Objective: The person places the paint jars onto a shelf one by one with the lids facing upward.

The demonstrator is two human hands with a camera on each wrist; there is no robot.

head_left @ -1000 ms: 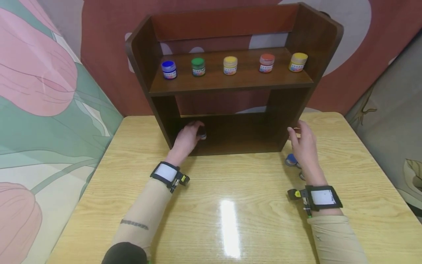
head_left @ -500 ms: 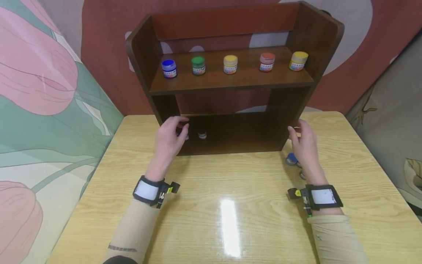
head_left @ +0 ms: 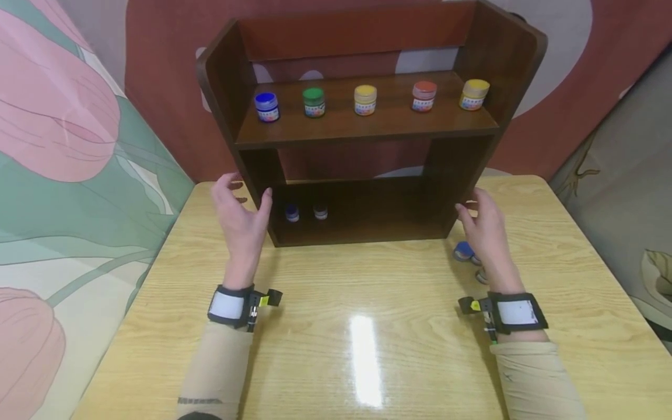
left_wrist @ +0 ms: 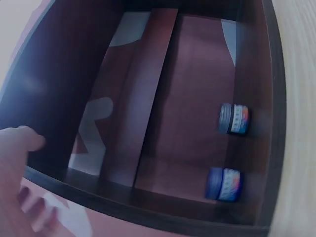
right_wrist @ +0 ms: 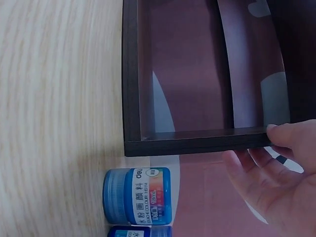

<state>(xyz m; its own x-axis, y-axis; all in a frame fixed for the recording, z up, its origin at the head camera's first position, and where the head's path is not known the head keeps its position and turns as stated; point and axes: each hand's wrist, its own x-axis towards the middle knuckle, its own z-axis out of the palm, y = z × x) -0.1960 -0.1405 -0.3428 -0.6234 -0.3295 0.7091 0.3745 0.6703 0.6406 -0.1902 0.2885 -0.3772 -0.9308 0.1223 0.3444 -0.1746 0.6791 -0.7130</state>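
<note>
A brown wooden shelf (head_left: 362,140) stands at the back of the table. My left hand (head_left: 241,224) is at its left side panel, thumb and fingers spread around the panel with a visible gap and nothing held. On the lower board, just right of that hand, sit a blue paint jar (head_left: 292,213) and a dark-lidded paint jar (head_left: 321,212); both show in the left wrist view too. My right hand (head_left: 488,239) grips the right side panel (right_wrist: 207,142), thumb on its front edge, fingers along the outer face. Part of these fingers is hidden in the head view.
Several paint jars line the upper board: blue (head_left: 267,107), green (head_left: 314,102), yellow (head_left: 365,100), red (head_left: 423,96) and another yellow one (head_left: 474,94). By my right wrist stand more jars, one blue (head_left: 464,251). Patterned cloth (head_left: 68,105) hangs behind the table (head_left: 315,326).
My left hand has let go of the dark-lidded jar on the lower board, passed the blue jar and moved left to the side panel, spreading its fingers. The right hand has stayed in place.
</note>
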